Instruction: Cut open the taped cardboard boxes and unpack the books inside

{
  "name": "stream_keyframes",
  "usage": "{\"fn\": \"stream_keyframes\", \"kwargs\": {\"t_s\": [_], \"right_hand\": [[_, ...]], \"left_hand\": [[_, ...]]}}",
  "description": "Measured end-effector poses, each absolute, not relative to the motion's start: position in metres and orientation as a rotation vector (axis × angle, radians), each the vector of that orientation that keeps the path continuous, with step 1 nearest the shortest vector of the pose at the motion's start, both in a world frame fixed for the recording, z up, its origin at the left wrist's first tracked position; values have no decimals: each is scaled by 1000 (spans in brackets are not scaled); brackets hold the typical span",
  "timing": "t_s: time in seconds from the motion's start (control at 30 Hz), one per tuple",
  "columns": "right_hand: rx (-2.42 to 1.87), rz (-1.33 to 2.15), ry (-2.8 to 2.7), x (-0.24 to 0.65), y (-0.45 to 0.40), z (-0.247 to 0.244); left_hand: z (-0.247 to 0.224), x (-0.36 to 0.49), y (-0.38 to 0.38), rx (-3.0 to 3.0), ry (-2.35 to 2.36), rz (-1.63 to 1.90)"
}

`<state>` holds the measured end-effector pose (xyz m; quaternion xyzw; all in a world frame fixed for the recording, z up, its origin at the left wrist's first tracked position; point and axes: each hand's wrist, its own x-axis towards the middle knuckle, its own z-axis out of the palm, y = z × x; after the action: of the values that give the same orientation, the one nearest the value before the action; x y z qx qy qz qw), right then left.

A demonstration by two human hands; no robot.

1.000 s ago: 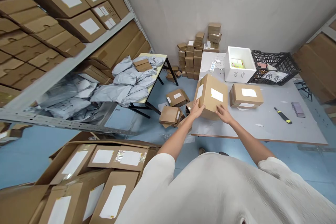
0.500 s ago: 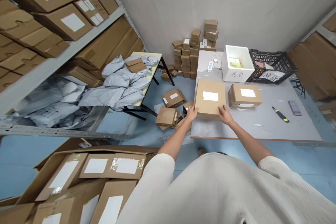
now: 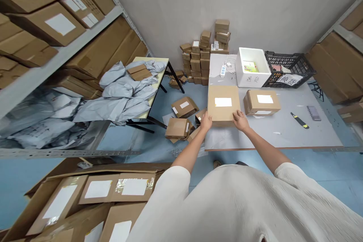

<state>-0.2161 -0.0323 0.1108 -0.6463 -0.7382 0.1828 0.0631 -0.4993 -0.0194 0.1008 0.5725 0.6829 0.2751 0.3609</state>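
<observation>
Between my two hands is a brown cardboard box (image 3: 223, 113) with a white label on its top, at the left end of the grey table (image 3: 241, 140). My left hand (image 3: 206, 121) grips its near left corner. On the near right corner, my right hand (image 3: 240, 120) has its fingers closed against the box. Just right of it sits a smaller cardboard box (image 3: 262, 103) with white labels on its top and front. Farther right lies a black and yellow utility knife (image 3: 300, 120). The undersides of the held box are hidden.
A white foam bin (image 3: 253, 68) and a black plastic crate (image 3: 289, 69) stand at the table's back. Small boxes (image 3: 195, 64) are stacked by the wall; others lie on the floor. Left are grey parcels (image 3: 119, 94), shelving, and a large carton (image 3: 48, 191) of labelled boxes.
The view has shifted slightly, so most things appear a little farther left. Both hands keep their hold on the box, which stays in about the same place on the table.
</observation>
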Motion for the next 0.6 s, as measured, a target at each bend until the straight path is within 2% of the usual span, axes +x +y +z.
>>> {"fn": "stream_keyframes", "kwargs": {"t_s": [0.17, 0.37, 0.6], "right_hand": [[-1835, 564, -2204, -185, -38, 117], [-1922, 539, -2058, -114, -26, 118], [-1949, 516, -1982, -22, 5, 117]], "left_hand": [[124, -471, -24, 1636, 1891, 612], [148, -400, -23, 1968, 1643, 569], [155, -292, -7, 2128, 1424, 450]]}}
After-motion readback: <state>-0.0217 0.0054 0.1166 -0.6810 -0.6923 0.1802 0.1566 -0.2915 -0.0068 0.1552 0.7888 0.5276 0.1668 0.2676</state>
